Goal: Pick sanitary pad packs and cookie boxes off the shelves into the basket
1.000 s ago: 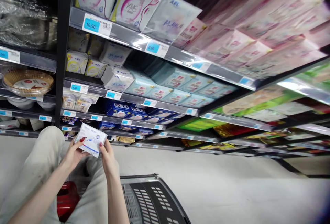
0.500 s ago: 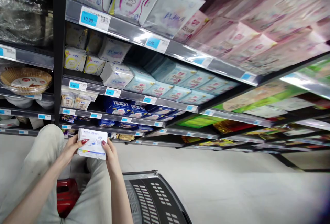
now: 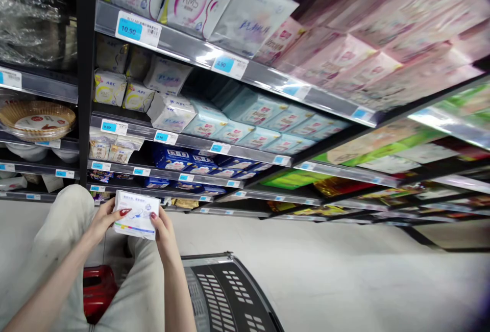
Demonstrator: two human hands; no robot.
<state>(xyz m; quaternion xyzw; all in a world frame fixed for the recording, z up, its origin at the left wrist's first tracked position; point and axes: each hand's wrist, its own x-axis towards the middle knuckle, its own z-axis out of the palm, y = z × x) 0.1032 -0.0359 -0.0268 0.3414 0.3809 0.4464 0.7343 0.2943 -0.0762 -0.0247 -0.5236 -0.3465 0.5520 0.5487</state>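
Observation:
A white pack of sanitary pads (image 3: pixel 136 217) with blue print and a coloured stripe is held in front of my knees, below the lowest shelves. My left hand (image 3: pixel 105 220) grips its left edge, thumb on the upper face and fingers behind. On the right edge my right hand (image 3: pixel 164 227) holds it the same way. Both sets of fingers are partly hidden behind the pack. Blue packs (image 3: pixel 174 157) and small cream packs (image 3: pixel 120 153) sit on the shelves just beyond it.
Shelves with price tags (image 3: pixel 138 29) carry white ABC packs (image 3: pixel 199 0), pale blue packs (image 3: pixel 245 125) and pink packs (image 3: pixel 344 61). Paper baking cups (image 3: pixel 38 118) are at left. A black basket (image 3: pixel 225 291) stands right of my legs, and a red stool (image 3: pixel 98 291) is beneath me.
The pack has tilted slightly in my hands and sits a touch lower. My view has shifted slightly, so the shelves appear a little further left.

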